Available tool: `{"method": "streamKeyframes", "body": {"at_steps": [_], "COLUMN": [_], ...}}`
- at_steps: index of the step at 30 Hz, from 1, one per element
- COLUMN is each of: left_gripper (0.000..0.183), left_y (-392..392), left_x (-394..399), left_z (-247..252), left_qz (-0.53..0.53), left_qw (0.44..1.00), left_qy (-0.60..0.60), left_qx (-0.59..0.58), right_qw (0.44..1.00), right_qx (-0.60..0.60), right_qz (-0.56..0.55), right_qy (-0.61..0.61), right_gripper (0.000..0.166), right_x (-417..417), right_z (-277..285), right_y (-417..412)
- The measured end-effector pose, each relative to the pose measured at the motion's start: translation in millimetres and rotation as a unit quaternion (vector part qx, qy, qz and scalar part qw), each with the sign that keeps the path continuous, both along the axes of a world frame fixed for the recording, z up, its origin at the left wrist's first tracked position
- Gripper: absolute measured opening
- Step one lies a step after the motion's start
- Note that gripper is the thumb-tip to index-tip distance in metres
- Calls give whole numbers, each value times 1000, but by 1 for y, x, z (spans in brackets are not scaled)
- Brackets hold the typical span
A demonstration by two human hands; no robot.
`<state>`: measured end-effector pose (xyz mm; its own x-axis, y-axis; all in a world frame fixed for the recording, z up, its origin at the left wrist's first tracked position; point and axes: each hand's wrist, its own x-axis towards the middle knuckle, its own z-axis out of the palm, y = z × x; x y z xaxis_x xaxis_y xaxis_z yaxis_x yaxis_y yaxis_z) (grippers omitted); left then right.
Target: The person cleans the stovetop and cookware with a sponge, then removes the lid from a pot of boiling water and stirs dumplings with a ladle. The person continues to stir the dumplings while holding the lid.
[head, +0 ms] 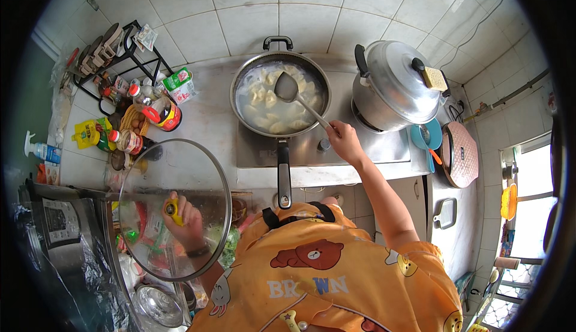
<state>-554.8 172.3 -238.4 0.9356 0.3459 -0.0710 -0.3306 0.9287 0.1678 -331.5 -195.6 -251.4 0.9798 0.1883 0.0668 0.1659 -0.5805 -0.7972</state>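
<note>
My right hand [344, 142] grips the handle of a metal ladle [286, 87], whose bowl rests over several dumplings [270, 98] in cloudy water. They lie in a deep frying pan [236, 112] on the left part of the gas stove [256, 148]; the pan's long black handle [283, 174] points toward me. On my left, a round glass lid [180, 170] with a metal rim is held up, apart from the pan. My left hand [189, 224] is closed around the lid's yellow knob [173, 211] and is seen through the glass.
A large aluminium pot [382, 93] with a sponge [433, 79] on its lid stands on the right burner. Beyond it are a blue strainer or scoop [425, 134] and a pink appliance [461, 154]. Sauce bottles [130, 143], eggs [135, 122] and a black rack [128, 55] crowd the left counter.
</note>
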Motion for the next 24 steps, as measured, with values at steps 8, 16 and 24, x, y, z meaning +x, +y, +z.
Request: {"method": "streamKeyframes", "body": {"at_steps": [8, 16, 24], "left_gripper": [20, 21, 21], "left_y": [-2, 0, 0], "left_x": [0, 1, 1], "left_z": [-1, -3, -5], "left_qz": [-3, -4, -7], "left_qw": [1000, 1000, 1000], "left_qy": [5, 0, -3], "left_qx": [0, 7, 8], "right_qw": [980, 979, 953], "right_qx": [-120, -149, -245], "right_qz": [-54, -86, -131], "right_qy": [-146, -111, -122], "right_gripper": [19, 24, 31], "right_x": [-25, -41, -39], "right_z": [22, 3, -11], "right_y": [-5, -14, -25]}}
